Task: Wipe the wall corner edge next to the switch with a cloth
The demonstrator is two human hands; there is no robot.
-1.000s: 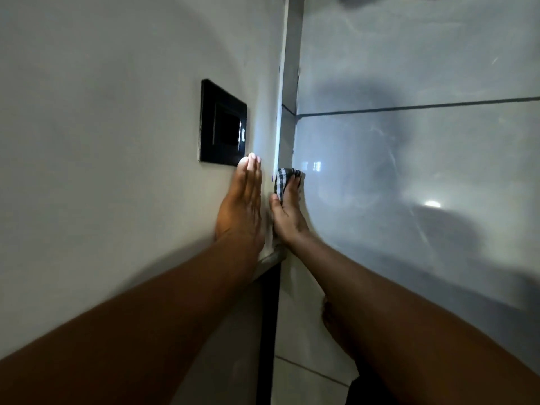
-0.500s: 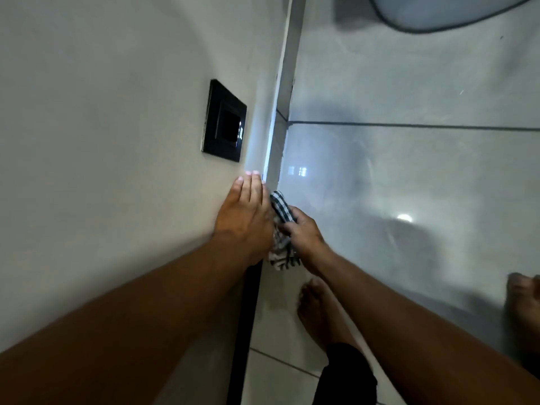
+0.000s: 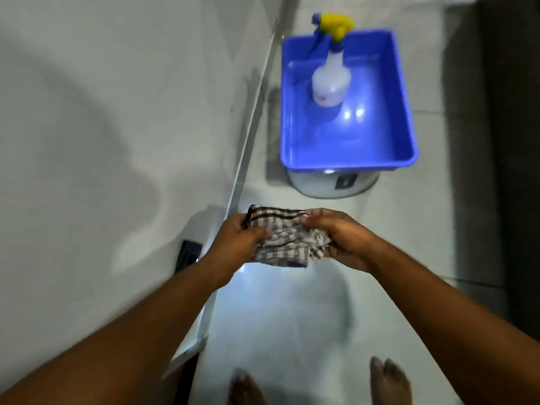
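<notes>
Both hands, left hand (image 3: 238,239) and right hand (image 3: 340,239), grip the bunched checked cloth (image 3: 287,242). Farther off, a spray bottle (image 3: 330,73) stands in a blue tub (image 3: 404,118); the black switch (image 3: 187,255) is just left.

Woven checked cloth (image 3: 287,242), soft and crumpled, at frame centre; glossy blue plastic tub (image 3: 404,118) upper right, holding a translucent matt plastic spray bottle (image 3: 330,80); floor tiles (image 3: 280,311) polished, reflective; wall (image 3: 102,127) at left smooth, matt.

Switch (image 3: 187,255) mostly behind left forearm; feet (image 3: 390,381) cut by bottom edge; stool (image 3: 330,185) largely under blue tub (image 3: 406,147); whole frame motion-blurred.
</notes>
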